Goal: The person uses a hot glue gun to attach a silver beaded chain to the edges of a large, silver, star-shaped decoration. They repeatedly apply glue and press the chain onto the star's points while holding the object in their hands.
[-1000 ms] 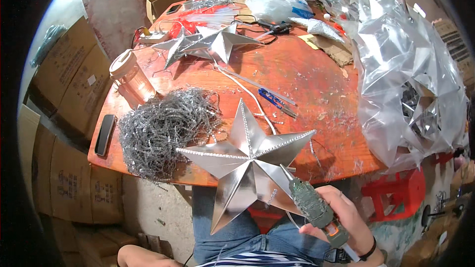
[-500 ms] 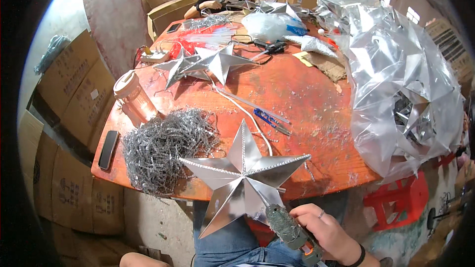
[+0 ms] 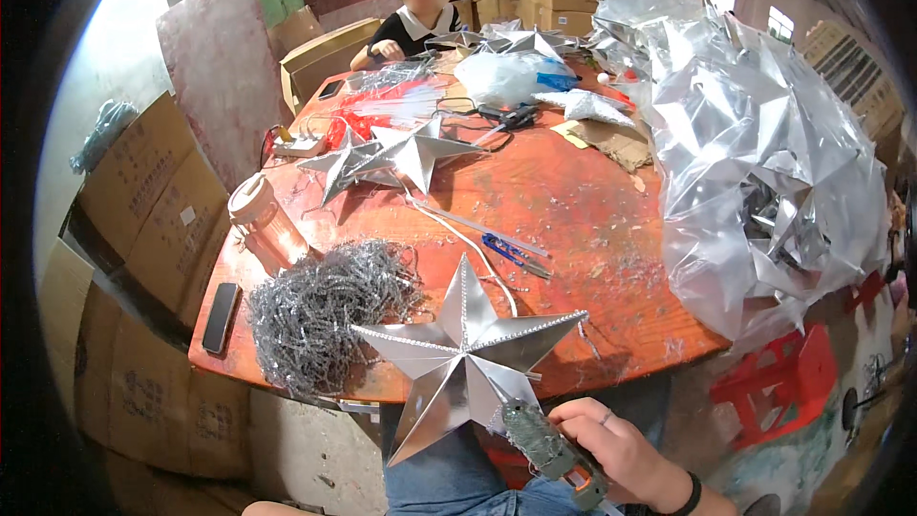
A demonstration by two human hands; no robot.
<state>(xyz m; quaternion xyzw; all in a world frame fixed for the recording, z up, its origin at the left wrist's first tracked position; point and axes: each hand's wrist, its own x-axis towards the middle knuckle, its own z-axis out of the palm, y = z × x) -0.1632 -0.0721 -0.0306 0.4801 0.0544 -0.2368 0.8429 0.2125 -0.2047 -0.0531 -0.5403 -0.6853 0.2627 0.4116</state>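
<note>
A shiny silver five-pointed star (image 3: pixel 435 349) is tilted up at the table's near edge, over my lap. Trim of small silver beads runs along its top ridge and both side ridges; the lower ridges look bare. My right hand (image 3: pixel 611 449) is closed round a glue gun (image 3: pixel 537 435), grey-green and worn, with an orange part near its rear. The gun's front end is at the star's lower right point; whether it touches cannot be seen. Only a sliver of my left arm shows at the bottom edge, and its hand is out of sight.
Left of the star lie a heap of silver tinsel trim (image 3: pixel 330 315), a phone (image 3: pixel 221 317) and a bottle (image 3: pixel 263 225). Blue-handled scissors (image 3: pixel 516 254) and more stars (image 3: pixel 415 155) lie farther back. A bulky plastic bag of stars (image 3: pixel 755 162) stands right. A person (image 3: pixel 420 19) sits opposite.
The view has tilted up a little, so the table sits lower. My right hand and the glue gun stay almost in place at the star. The person opposite no longer has a pale piece raised.
</note>
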